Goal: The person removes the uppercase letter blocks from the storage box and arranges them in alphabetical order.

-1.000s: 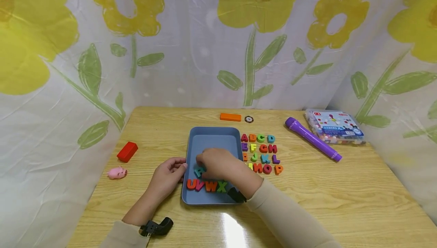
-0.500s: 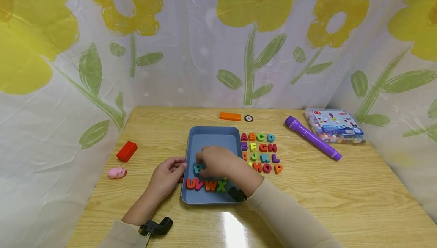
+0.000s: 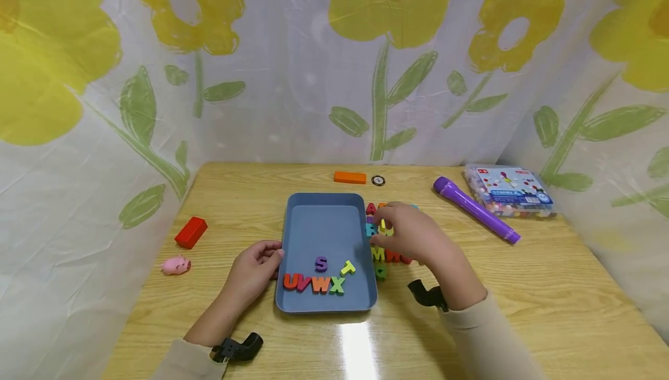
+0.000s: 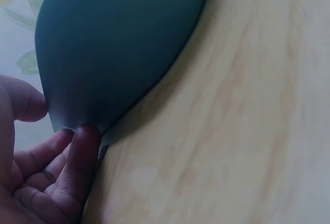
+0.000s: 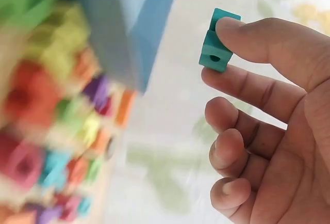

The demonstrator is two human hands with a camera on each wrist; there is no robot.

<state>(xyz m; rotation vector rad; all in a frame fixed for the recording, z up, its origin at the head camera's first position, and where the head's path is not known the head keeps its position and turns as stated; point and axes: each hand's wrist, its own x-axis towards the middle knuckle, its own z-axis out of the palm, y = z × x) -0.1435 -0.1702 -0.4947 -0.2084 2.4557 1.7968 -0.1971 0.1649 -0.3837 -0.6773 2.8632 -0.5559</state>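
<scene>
My right hand (image 3: 413, 232) pinches a teal letter R (image 5: 216, 41) between thumb and forefinger, above the letter rows right of the tray. The other fingers are loosely curled. My left hand (image 3: 255, 269) grips the left wall of the blue-grey tray (image 3: 326, 305), its fingertips at the rim. Inside the tray, a purple S (image 3: 321, 264) and a tilted yellow T (image 3: 347, 268) lie above a red U (image 3: 291, 281), a pink V (image 3: 303, 283), an orange W (image 3: 320, 285) and a green X (image 3: 337, 285). My right hand covers many letters of the rows.
Just right of the tray are a yellow M (image 3: 378, 254) and a green letter (image 3: 380, 271). An orange block (image 3: 350, 178) and a round disc (image 3: 378, 180) lie behind. A purple microphone (image 3: 475, 210) and a boxed set (image 3: 509, 191) stand right; a red block (image 3: 191, 232) and pink pig (image 3: 176, 265) left.
My right hand has lifted the teal R out of the tray and carried it right, over the letter rows, uncovering the S and T. My left hand stays at the tray.
</scene>
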